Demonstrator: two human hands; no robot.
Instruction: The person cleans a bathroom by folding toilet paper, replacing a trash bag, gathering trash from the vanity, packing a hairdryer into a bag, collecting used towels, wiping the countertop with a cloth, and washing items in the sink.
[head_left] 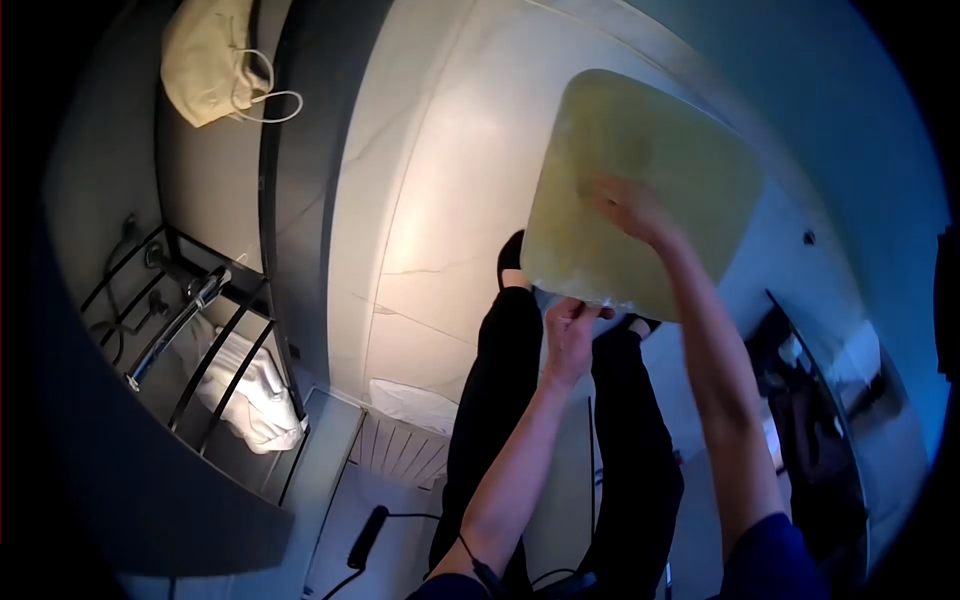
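Observation:
A large yellow-green piece with rounded corners (pixel 690 180) spreads out in front of me, over the pale floor. Shiny, crinkled clear film shows along its near edge. My left hand (pixel 570 338) is closed at that edge, with thumb and fingers pinching it. Over the middle of the yellow-green surface is my right hand (pixel 628 207), its fingers stretched out to the left and somewhat blurred. Whether those fingertips press on the surface, I cannot tell.
My legs in black trousers (pixel 500 370) stand on either side of the near edge. At left, a black rack (pixel 235 390) holds a white towel (pixel 250 395); a cream face mask (pixel 210 65) hangs above. Dark items (pixel 805 400) lie at right. A coiled cable (pixel 368 538) crosses below.

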